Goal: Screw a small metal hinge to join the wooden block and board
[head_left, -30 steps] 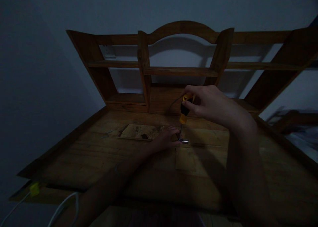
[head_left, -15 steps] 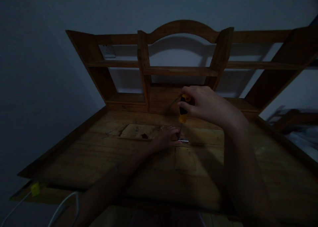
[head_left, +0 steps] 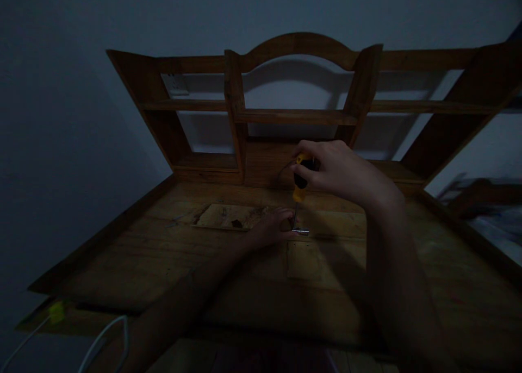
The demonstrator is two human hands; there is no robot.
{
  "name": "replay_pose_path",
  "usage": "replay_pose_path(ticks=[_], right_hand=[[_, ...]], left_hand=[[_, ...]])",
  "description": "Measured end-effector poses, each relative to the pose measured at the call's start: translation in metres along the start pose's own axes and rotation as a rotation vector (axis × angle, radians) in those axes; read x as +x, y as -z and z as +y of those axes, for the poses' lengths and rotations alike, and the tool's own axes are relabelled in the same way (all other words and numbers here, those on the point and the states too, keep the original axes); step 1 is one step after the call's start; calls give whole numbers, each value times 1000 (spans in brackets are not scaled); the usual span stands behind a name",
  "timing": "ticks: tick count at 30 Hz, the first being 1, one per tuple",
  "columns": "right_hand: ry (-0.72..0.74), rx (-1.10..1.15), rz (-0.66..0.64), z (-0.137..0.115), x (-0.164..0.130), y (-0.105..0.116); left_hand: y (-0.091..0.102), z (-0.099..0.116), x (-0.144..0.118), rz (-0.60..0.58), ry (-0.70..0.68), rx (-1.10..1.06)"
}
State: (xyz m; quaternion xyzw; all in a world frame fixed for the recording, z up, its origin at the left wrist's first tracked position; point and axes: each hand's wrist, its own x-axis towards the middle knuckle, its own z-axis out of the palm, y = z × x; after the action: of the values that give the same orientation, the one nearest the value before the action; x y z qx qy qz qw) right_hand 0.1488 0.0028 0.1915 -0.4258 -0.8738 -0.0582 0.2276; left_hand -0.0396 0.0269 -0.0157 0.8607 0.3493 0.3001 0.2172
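My right hand (head_left: pixel 342 172) grips the yellow-and-black handle of a screwdriver (head_left: pixel 300 180), held almost upright with its thin shaft pointing down. The tip meets a small shiny metal bracket (head_left: pixel 300 231) lying on the wooden desk top (head_left: pixel 163 253). My left hand (head_left: pixel 272 226) rests flat on the desk just left of the bracket, fingertips touching its edge and holding it down. The light is very dim, so fine detail at the tip is hard to see.
A wooden shelf unit (head_left: pixel 293 112) with an arched top stands along the back of the desk. A paler rectangular patch (head_left: pixel 228 216) shows in the desk surface left of my hands. White cables (head_left: pixel 101 340) and a yellow tag (head_left: pixel 57 310) hang at the front left edge.
My right hand and the screwdriver handle have shifted slightly left and turned a little; the left hand and bracket stay in place.
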Motion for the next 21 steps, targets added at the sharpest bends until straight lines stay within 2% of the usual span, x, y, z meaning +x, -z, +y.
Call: replay_pose_path(ticks=[4,11,17,21], right_hand=[[-49,-87,39,0,2,-4],[37,70,-49,4,-1,6],[-44,-31,32,4,0,0],[35,46,-11,4,-1,1]], left_hand=[[-1,-2,0,3,-21,-13],[0,-1,0,11,-35,4],[0,-1,0,18,-28,8],[1,0,0,21,-5,29]])
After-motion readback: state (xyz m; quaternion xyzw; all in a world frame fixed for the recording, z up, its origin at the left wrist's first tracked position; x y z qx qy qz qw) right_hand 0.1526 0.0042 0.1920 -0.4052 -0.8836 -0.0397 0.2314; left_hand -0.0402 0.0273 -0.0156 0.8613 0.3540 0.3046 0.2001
